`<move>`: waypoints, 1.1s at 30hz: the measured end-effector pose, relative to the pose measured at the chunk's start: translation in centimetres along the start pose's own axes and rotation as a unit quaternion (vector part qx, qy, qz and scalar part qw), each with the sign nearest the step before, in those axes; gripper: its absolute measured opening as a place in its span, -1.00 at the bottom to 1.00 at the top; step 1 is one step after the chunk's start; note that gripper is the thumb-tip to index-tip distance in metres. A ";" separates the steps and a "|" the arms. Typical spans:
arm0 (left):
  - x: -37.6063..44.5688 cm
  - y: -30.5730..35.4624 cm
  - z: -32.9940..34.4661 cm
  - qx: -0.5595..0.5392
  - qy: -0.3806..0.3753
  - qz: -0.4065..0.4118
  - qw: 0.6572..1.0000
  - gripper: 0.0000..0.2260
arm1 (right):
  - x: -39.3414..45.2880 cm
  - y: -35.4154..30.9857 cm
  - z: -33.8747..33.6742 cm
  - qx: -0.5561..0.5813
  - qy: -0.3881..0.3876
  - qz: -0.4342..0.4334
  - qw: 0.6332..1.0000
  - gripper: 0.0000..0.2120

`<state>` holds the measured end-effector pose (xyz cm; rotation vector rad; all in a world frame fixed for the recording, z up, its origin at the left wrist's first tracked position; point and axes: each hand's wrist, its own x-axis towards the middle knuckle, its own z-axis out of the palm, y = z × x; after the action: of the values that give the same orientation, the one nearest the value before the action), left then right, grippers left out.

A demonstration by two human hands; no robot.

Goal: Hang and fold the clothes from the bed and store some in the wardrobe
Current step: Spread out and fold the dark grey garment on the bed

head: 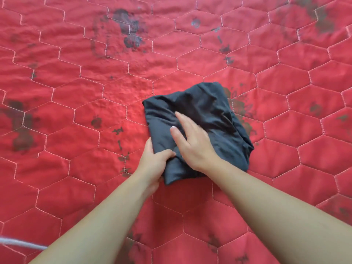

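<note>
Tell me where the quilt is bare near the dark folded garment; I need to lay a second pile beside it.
Bare red quilt lies left of the dark folded garment, beyond it, and to its right. Crowded only on the near side: the left hand grips its near-left corner, the right hand presses flat on top.

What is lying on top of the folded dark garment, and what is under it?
On the folded dark garment lies the right hand, fingers flat. The left hand grips its near-left corner. Under it is the red quilted bedspread; the part beneath is covered.
</note>
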<state>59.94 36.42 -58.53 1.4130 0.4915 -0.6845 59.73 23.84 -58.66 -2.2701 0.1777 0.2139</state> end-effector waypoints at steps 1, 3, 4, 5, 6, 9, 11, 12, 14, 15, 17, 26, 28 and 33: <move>-0.4 0.4 0.6 -0.044 -0.031 0.002 0.999 -0.49 | 0.3 0.0 0.2 0.020 -0.001 0.029 0.999 -0.49; -0.9 1.3 1.7 -0.059 -0.073 0.041 0.995 -0.45 | 0.5 -0.1 0.1 0.124 0.009 0.065 0.990 -0.50; -1.2 1.8 2.3 -0.031 -0.084 0.072 0.993 -0.42 | 0.5 -0.3 -0.5 0.228 0.010 0.088 0.970 -0.51; -1.6 2.4 3.0 0.008 -0.099 0.104 0.990 -0.38 | 0.6 -0.4 -1.3 0.343 0.012 0.112 0.932 -0.53; -1.9 2.9 3.9 0.042 -0.122 0.132 0.983 -0.34 | 0.5 -0.1 -2.3 0.451 0.009 0.135 0.882 -0.54; -2.5 3.0 7.5 0.144 -0.188 0.147 0.960 -0.24 | -0.7 1.9 -5.9 0.621 -0.021 0.184 0.762 -0.59; -2.4 2.6 9.9 0.220 -0.208 0.099 0.948 -0.14 | -1.8 3.4 -7.7 0.608 -0.037 0.217 0.763 -0.61; -2.4 2.2 10.9 0.237 -0.220 0.072 0.944 -0.12 | -2.3 4.2 -8.5 0.592 -0.057 0.229 0.770 -0.60; -2.2 1.5 12.2 0.212 -0.236 0.030 0.948 -0.15 | -3.1 5.5 -10.0 0.572 -0.106 0.256 0.772 -0.56; -2.0 1.2 12.6 0.180 -0.238 0.009 0.954 -0.18 | -3.3 6.1 -10.5 0.560 -0.110 0.273 0.774 -0.56; -1.7 1.0 12.7 0.119 -0.225 -0.036 0.966 -0.28 | -3.6 7.1 -10.9 0.514 -0.066 0.286 0.806 -0.68; -3.0 -3.0 10.1 0.476 0.037 0.330 0.814 -0.57 | -3.2 8.4 -9.8 0.029 0.153 0.227 0.961 -0.77; -2.8 -4.1 10.3 0.516 0.004 0.303 0.801 -0.49 | -2.5 7.4 -9.8 -0.051 0.234 0.085 0.967 -0.63; -2.8 -5.5 10.9 0.458 0.058 0.251 0.851 -0.34 | 1.7 5.6 -8.4 -0.273 0.069 -0.193 0.940 -0.53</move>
<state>53.26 25.93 -59.38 2.3776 -0.1853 -0.3945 61.05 13.76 -57.73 -2.8144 -0.2932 -0.1242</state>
